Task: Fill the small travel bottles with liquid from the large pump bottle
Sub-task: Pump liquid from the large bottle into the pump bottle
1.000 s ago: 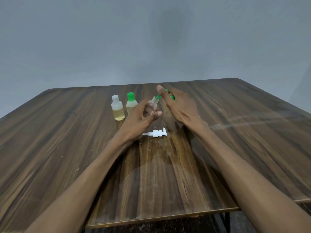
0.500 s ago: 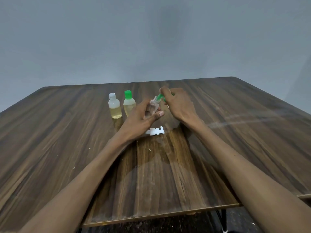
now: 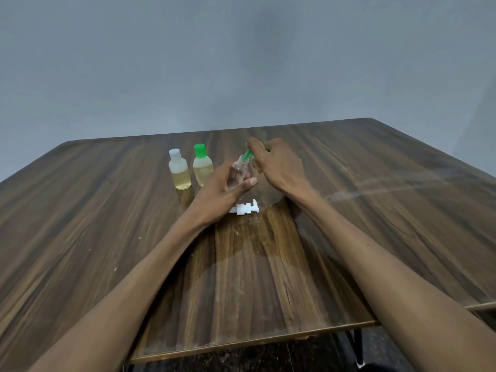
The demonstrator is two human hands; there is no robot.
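My left hand (image 3: 224, 190) grips a small clear travel bottle (image 3: 239, 171), tilted with its open neck pointing up and right. My right hand (image 3: 276, 163) holds a green object (image 3: 248, 154) right at that neck; most of it is hidden by the fingers. Two small bottles stand upright to the left, each partly full of yellow liquid: one with a white cap (image 3: 179, 169) and one with a green cap (image 3: 202, 165). A white pump head (image 3: 245, 208) lies on the table just below my hands. The large bottle's body is hidden.
The wooden table (image 3: 107, 237) stretches wide on both sides; its front edge (image 3: 255, 342) runs close to me. A pale streak marks the right part of the top. A grey wall stands behind the table.
Both hands have stayed together at the clear bottle's neck, shifting only slightly. The green object sits lower against the neck than a second ago.
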